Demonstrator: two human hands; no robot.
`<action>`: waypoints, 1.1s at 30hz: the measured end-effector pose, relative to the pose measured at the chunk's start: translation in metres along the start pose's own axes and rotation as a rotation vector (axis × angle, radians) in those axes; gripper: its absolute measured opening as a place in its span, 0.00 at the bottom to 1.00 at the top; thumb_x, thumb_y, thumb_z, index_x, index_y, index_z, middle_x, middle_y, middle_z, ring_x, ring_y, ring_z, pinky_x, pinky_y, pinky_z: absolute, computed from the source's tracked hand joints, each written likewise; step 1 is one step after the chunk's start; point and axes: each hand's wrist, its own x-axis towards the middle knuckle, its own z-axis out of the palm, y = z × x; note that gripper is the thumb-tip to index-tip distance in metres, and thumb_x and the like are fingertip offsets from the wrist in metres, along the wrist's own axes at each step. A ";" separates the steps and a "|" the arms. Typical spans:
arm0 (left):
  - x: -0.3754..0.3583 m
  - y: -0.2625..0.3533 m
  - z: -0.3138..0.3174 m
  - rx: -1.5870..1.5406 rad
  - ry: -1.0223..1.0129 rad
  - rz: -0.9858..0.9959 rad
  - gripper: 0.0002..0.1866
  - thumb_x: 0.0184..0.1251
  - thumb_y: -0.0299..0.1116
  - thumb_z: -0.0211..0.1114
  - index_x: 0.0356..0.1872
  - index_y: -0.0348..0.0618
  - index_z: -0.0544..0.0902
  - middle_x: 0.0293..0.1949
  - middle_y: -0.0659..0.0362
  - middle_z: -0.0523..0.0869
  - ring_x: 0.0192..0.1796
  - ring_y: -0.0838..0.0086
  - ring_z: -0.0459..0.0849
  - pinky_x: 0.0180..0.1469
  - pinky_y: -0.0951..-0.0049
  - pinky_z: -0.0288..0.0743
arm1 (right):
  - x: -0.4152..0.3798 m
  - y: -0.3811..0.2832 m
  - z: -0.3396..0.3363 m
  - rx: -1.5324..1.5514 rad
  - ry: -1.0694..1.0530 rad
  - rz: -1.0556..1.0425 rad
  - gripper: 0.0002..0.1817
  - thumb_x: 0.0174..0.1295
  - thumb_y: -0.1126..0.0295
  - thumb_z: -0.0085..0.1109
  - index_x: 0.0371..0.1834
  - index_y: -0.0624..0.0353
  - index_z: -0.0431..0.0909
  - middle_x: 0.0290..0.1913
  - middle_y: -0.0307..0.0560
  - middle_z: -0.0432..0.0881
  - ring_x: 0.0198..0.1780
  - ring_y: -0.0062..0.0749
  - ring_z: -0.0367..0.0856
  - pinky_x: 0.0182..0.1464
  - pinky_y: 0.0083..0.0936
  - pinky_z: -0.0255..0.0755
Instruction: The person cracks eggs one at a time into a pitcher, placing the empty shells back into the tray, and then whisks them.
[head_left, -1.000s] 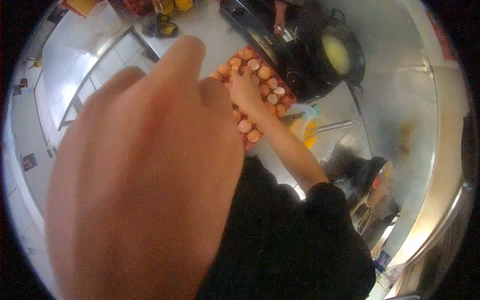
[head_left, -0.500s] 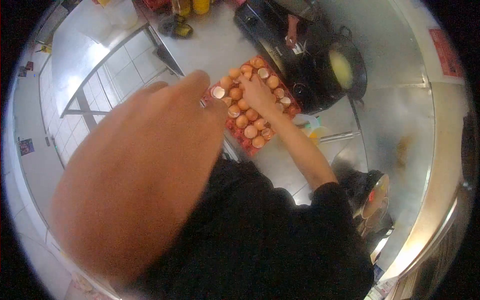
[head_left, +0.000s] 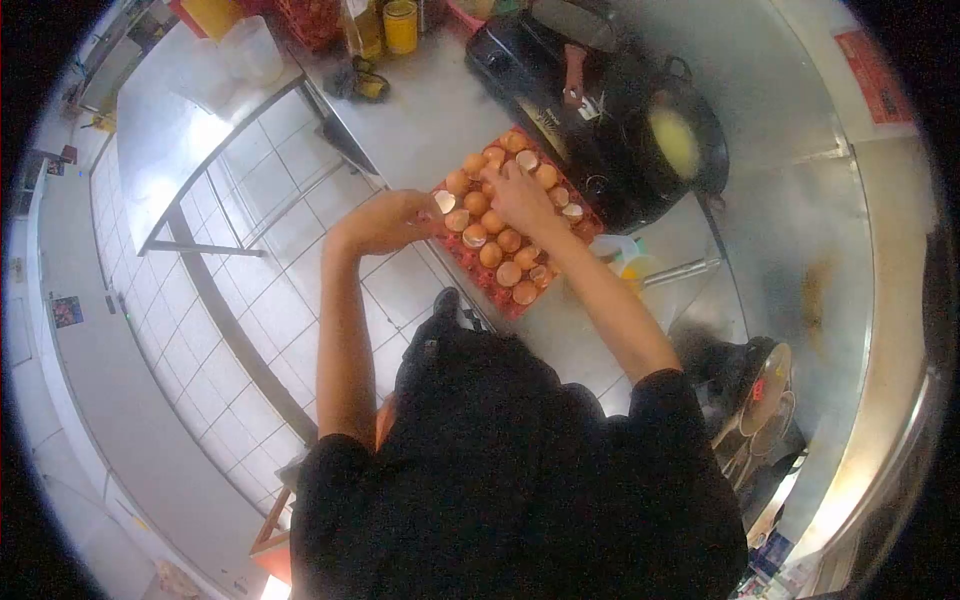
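Note:
A red egg tray (head_left: pixel 470 262) lies tilted across the view at the counter's edge. Brown eggs (head_left: pixel 489 255) and several cracked shell halves (head_left: pixel 444 203) fill much of it. My right hand (head_left: pixel 522 203) reaches over the tray from the right, its fingers closed around a brown egg near the upper rows; the fingers hide most of that egg. At the tray's left side, my left hand (head_left: pixel 393 220) has its fingertips against the rim and seems to grip it, though the fingertips are partly hidden.
A black stove (head_left: pixel 560 130) with a wok (head_left: pixel 705 140) holding something pale yellow stands at the upper right. Another person's hand (head_left: pixel 573 92) is above the stove. Right of the tray sits a clear container (head_left: pixel 635 262) with yellow liquid. Pans (head_left: pixel 765 385) are at the lower right.
My left hand has moved away from the camera and down to the tray's left edge. My right hand stays over the upper rows of eggs. The view has shifted slightly.

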 end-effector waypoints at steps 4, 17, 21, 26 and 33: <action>0.016 -0.031 0.029 -0.105 0.037 0.005 0.16 0.71 0.35 0.67 0.55 0.39 0.84 0.52 0.50 0.88 0.51 0.63 0.88 0.58 0.65 0.80 | -0.001 -0.012 -0.009 -0.098 -0.074 -0.013 0.17 0.69 0.70 0.51 0.60 0.46 0.77 0.54 0.57 0.77 0.57 0.56 0.80 0.55 0.48 0.80; 0.014 -0.080 0.079 -0.246 0.144 -0.050 0.13 0.70 0.36 0.65 0.52 0.44 0.85 0.51 0.52 0.89 0.51 0.60 0.87 0.54 0.63 0.79 | 0.005 -0.003 -0.024 0.087 -0.142 0.021 0.29 0.56 0.69 0.68 0.62 0.51 0.69 0.53 0.60 0.77 0.56 0.56 0.81 0.52 0.49 0.80; 0.011 -0.036 0.057 -0.321 0.080 -0.027 0.15 0.73 0.34 0.65 0.56 0.39 0.83 0.54 0.53 0.86 0.57 0.67 0.84 0.60 0.66 0.78 | -0.018 0.018 -0.017 0.476 0.263 -0.036 0.28 0.59 0.76 0.63 0.64 0.55 0.69 0.53 0.55 0.77 0.53 0.46 0.81 0.50 0.39 0.80; 0.043 0.001 0.063 -0.454 0.094 0.136 0.12 0.74 0.33 0.64 0.53 0.41 0.83 0.54 0.56 0.84 0.57 0.70 0.83 0.60 0.67 0.77 | -0.098 0.000 -0.079 1.676 0.113 0.358 0.27 0.64 0.82 0.54 0.68 0.57 0.69 0.57 0.47 0.76 0.51 0.32 0.81 0.54 0.26 0.76; 0.109 0.078 0.120 -0.329 0.000 0.544 0.10 0.73 0.30 0.64 0.51 0.41 0.83 0.54 0.57 0.82 0.59 0.69 0.81 0.57 0.69 0.77 | -0.242 -0.013 -0.137 1.132 0.372 0.705 0.22 0.65 0.79 0.61 0.62 0.56 0.70 0.54 0.45 0.78 0.57 0.30 0.79 0.58 0.29 0.74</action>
